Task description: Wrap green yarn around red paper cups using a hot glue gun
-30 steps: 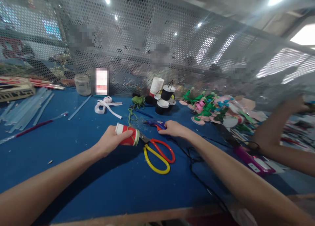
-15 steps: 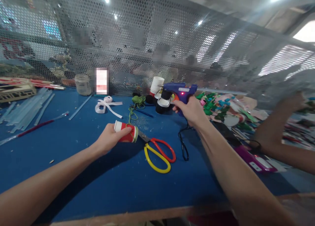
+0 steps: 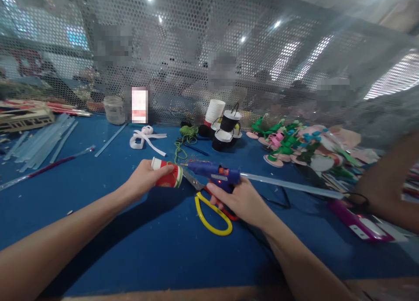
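My left hand (image 3: pixel 147 178) is closed around a small red and white paper cup (image 3: pixel 166 181), which lies tilted on its side in the grip. Green yarn (image 3: pixel 189 134) runs from a tangle behind down to the cup. With my right hand (image 3: pixel 240 200) I grip a blue hot glue gun (image 3: pixel 214 172), its red light lit and a long clear glue stick (image 3: pixel 291 185) sticking out of the back. The nozzle points left, close to the cup's rim; whether it touches I cannot tell. Beneath the gun lie scissors (image 3: pixel 214 220) with yellow and red handles, partly hidden.
Behind stand black cups (image 3: pixel 223 140) with white tops and a stack of white cups (image 3: pixel 215 111). White ribbon (image 3: pixel 144 139), a jar (image 3: pixel 114 110) and glue sticks (image 3: pixel 42 139) lie left. At right are felt flowers (image 3: pixel 281 141), a purple power strip (image 3: pixel 362 224) and another person's arm (image 3: pixel 386 178).
My right hand has brought the glue gun down and left, from near the black cups to the cup's rim. The left hand still holds the cup. The view has shifted slightly.
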`<state>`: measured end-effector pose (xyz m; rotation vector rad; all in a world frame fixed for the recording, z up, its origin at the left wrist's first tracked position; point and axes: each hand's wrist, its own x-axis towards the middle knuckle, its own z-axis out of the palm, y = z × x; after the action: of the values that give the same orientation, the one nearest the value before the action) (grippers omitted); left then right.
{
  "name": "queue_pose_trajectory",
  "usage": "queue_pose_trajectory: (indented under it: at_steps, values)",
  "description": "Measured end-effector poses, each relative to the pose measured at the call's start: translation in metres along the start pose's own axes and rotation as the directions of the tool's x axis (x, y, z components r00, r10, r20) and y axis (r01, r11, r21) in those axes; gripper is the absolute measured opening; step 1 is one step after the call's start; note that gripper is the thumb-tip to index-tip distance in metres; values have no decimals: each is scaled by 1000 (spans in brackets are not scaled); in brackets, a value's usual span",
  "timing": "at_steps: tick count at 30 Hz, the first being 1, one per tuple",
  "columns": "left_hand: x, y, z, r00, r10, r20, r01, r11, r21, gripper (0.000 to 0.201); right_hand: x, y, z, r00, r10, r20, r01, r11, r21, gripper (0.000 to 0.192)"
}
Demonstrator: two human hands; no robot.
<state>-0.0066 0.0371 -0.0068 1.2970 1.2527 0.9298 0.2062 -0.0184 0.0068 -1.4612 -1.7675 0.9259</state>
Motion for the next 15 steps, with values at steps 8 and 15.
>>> queue_pose_trajectory:
  at_steps: [8,15]
  values:
    - [5,-2,-3,996,-69,-47,72,995,65,29,-5,3,8,999,-46,27,50,984,-169,19]
    - [4,-1,-3,991,-132,-35,133,990,47,20,-4,2,10,995,-88,51,99,954,-284,19]
